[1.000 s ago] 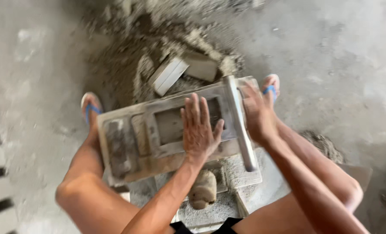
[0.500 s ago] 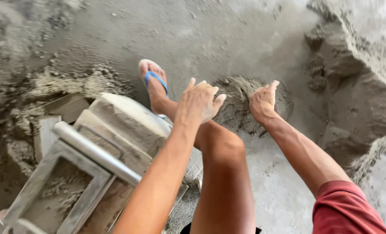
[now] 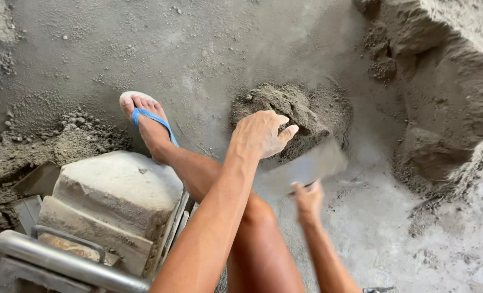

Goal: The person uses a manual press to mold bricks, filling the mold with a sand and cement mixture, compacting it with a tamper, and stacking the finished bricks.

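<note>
Trowel blade (image 3: 306, 168), blurred, is gripped by the closed right hand (image 3: 308, 199) at 5 o'clock from the damp sand heap (image 3: 290, 111). Left hand (image 3: 263, 134) is held loosely curled, nothing in it, hovering by the heap's 7 o'clock edge, just above the blade.

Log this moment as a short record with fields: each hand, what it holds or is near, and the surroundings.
left hand: empty, fingers curled, above the small sand heap
right hand: grips a blurred flat trowel pointing toward the heap
foot: blue sandal on the floor
left side: grey block mould with a metal bar
right side: large sand pile
</note>
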